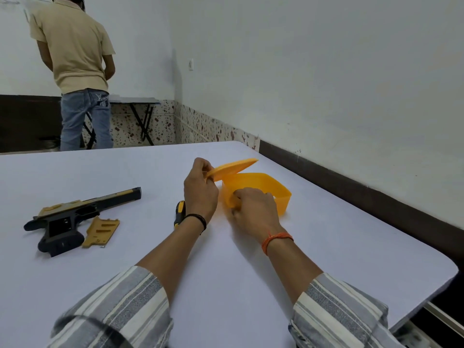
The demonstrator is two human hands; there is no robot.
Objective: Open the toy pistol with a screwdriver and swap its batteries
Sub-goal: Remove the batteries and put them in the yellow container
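Observation:
The black and tan toy pistol (75,217) lies on the white table (125,259) at the left, its battery bay exposed. Its tan cover plate (101,231) rests just right of the grip. A yellow-and-black screwdriver (179,212) lies mostly hidden behind my left wrist. My left hand (200,190) pinches the near edge of a yellow lid (234,167) and holds it tilted up above a yellow plastic box (266,189). My right hand (253,209) grips the box's near wall. The inside of the box is hidden from me.
The table's right edge (376,214) runs close along the wall. Beyond the far edge a person in a beige shirt (72,46) stands with their back turned, next to a folding table (135,100).

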